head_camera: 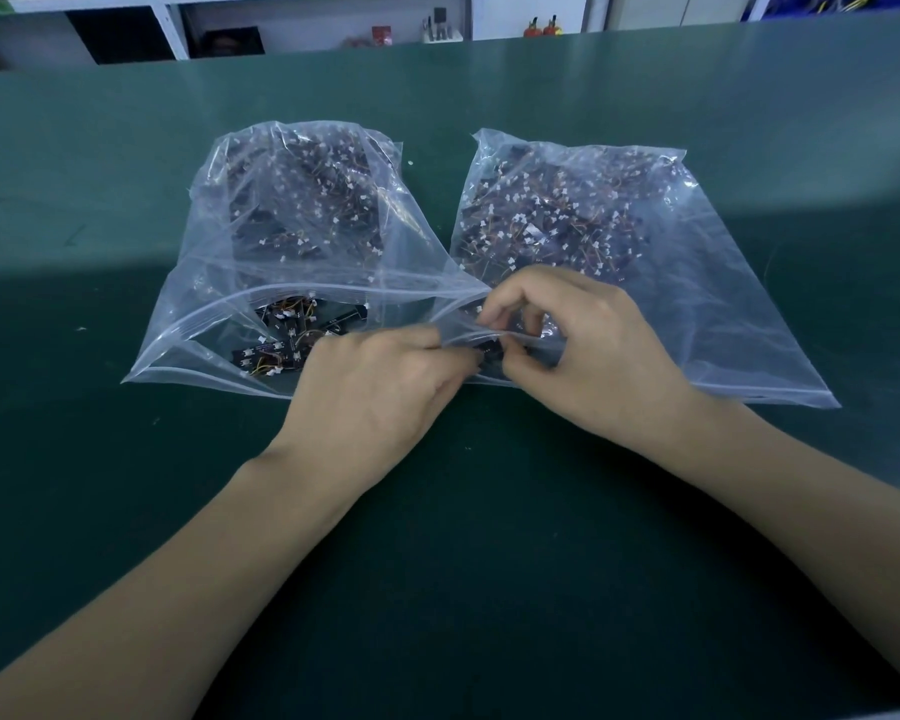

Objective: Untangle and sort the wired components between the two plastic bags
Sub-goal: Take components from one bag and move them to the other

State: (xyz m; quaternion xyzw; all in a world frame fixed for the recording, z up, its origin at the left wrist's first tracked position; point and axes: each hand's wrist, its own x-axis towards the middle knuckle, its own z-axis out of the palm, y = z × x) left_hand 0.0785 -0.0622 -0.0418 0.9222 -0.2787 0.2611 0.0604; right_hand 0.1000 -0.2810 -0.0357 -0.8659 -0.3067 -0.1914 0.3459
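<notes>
Both hands working one wired part at the bags' mouths.
Left hand (380, 381) and right hand (578, 345) pinch a small black part (491, 350); light, snag-prone wires—hold the stiff board.

This is looking like an electronics assembly workshop. A long worktop (126, 148) covered in a dark green mat is stretching away beyond the grips. Just ahead of the grips, two clear zip bags (697, 283) are sitting on it, packed with small black circuit boards (541, 215) carrying thin wires and white connectors. Far beyond the grips, white shelving (167, 23) is holding small parts and tools.
</notes>
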